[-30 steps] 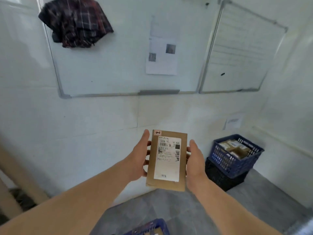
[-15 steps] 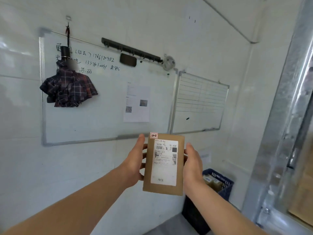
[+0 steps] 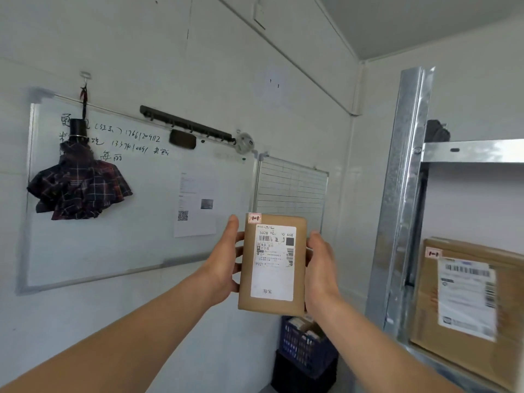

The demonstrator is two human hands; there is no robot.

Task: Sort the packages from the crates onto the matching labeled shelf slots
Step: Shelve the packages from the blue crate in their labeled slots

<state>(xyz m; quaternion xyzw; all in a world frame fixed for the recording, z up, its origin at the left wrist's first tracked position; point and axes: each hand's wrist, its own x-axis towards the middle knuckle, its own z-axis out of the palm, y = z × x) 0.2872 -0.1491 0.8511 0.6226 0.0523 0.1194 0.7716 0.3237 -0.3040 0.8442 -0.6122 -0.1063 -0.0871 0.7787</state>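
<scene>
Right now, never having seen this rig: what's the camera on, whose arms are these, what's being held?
No machine here: one wide-angle camera sits on a person's head, looking forward, so the arms are the wearer's own. The left hand and right hand grip a brown package by its side edges, label facing the camera, a pink sticker at its top corner. On the right, a metal shelf holds a larger box with a similar sticker. Low in the corner, a blue crate with more packages sits on a black crate. On the wall: a whiteboard with a plaid umbrella hung over it.
</scene>
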